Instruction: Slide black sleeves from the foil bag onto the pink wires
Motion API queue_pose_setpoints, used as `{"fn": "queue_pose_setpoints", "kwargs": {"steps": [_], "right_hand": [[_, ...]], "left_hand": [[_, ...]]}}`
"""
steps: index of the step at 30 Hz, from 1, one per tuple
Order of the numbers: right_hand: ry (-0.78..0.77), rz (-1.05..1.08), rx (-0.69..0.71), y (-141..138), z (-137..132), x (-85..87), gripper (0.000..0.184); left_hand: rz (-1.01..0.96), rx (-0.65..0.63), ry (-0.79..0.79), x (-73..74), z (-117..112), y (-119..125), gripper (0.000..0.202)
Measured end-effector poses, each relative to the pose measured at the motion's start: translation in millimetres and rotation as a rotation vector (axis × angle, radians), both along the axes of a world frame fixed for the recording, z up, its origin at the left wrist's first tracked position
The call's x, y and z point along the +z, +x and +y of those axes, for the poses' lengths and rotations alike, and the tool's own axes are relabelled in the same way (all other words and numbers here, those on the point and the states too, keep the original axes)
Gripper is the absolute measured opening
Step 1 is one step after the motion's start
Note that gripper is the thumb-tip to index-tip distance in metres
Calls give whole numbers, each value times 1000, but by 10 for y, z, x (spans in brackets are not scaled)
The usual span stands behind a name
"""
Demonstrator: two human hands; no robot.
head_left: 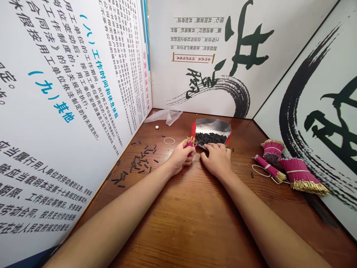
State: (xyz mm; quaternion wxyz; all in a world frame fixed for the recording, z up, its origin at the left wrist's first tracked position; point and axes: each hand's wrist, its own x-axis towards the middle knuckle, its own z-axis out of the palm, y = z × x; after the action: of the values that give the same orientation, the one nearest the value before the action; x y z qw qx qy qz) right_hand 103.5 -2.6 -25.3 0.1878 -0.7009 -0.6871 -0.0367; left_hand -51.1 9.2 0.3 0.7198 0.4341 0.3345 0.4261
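Observation:
My left hand (pixel 182 157) is closed around a bundle of magenta wires (pixel 189 142) with gold-coloured metal ends pointing up. To its right, my right hand (pixel 216 159) lies palm down at the near edge of an opened red and silver pouch (pixel 213 125). Inside the pouch is a heap of short black tubes (pixel 210 137). The thumb of my right hand is apart from the index finger, whose tip reaches the black pieces. Its other fingertips are partly hidden, and I see nothing held in it.
Loose black tubes (pixel 139 160) lie scattered at left, near a white rubber band (pixel 169 141) and a clear plastic bag (pixel 164 117). At right lie banded magenta wire bundles (pixel 302 172) and another band (pixel 261 170). Printed panels (pixel 200 89) wall in the wooden table (pixel 178 223).

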Motion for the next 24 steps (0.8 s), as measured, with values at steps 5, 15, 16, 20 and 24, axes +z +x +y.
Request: {"fn": "queue_pose_setpoints", "kwargs": {"steps": [5,15,16,20,24], "right_hand": [[30,31,10,10,5,-8,38],[177,191,33,3,19,25,44],[168,198,28,6,22,25,44],[119,196,11,15,26,15,47],[111,190,13,14,23,7,48]], "left_hand": [[16,-4,9,-2,-1,-4,22],[15,-21,4,-28,7,-8,24],[11,-22,3,-28,8,-6,24],[-1,-13,-9,-31,15,-3,23],[-34,2,-17,-27,13,-4,21]]}}
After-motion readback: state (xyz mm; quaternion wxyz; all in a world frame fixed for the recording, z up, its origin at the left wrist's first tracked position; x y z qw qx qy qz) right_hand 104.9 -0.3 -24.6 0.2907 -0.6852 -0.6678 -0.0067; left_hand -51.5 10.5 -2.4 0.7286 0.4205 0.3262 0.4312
